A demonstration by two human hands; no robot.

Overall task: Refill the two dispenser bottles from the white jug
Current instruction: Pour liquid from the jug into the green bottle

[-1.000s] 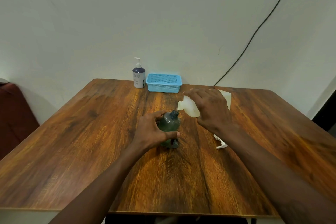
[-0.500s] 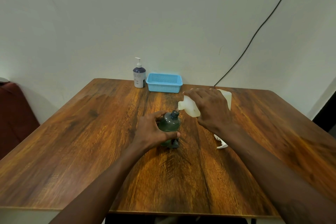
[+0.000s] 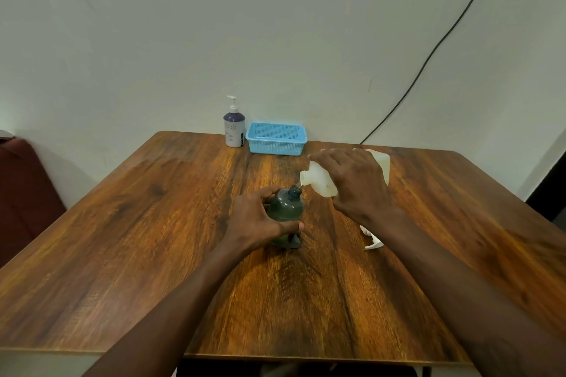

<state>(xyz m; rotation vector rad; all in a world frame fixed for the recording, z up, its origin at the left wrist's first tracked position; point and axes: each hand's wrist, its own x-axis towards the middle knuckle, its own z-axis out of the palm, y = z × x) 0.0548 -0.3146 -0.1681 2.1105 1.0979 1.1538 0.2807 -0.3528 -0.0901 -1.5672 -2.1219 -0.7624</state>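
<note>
A dark green dispenser bottle (image 3: pixel 286 206) stands upright at the middle of the wooden table (image 3: pixel 153 223), its neck uncapped. My left hand (image 3: pixel 255 223) is wrapped around its left side. My right hand (image 3: pixel 356 182) grips the white jug (image 3: pixel 318 180) from above and holds it tilted, spout down at the bottle's mouth. A thin stream runs from the spout into the neck. A white pump head (image 3: pixel 372 239) lies on the table under my right forearm. The second dispenser bottle (image 3: pixel 234 128), white and purple with its pump on, stands at the far edge.
A light blue plastic basket (image 3: pixel 277 138) sits beside the second bottle against the wall. A black cable (image 3: pixel 428 55) runs down the wall to the table's back edge. A dark red seat (image 3: pixel 24 193) is at the left.
</note>
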